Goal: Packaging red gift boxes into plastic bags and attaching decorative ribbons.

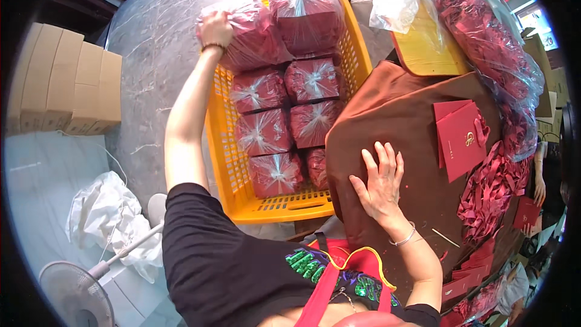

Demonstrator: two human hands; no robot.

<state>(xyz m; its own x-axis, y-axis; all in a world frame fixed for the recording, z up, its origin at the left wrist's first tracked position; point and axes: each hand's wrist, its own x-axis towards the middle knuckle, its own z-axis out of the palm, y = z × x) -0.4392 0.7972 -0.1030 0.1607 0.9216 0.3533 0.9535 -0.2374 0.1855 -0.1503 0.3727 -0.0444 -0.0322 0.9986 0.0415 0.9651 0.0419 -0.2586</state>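
At the far end of a yellow plastic crate (218,157), my left hand (216,29) is closed on the outer edge of a red bundle in a clear plastic bag (251,39). A second large bagged red bundle (308,27) sits right beside it. Smaller bagged red bundles (263,130) fill the crate nearer to me, their plastic gathered on top. My right hand (382,184) lies flat with fingers spread on a brown cloth-covered table (417,133), holding nothing. To its right are red paper gift bags (463,136) and a heap of red ribbons (490,188).
Cardboard boxes (60,79) stand at the left. A fan (75,293) and crumpled white plastic (106,212) are at lower left. A long clear sack of red ribbons (484,36) lies at the far right near a yellow board (430,42). Another person's hand (540,191) shows at the right edge.
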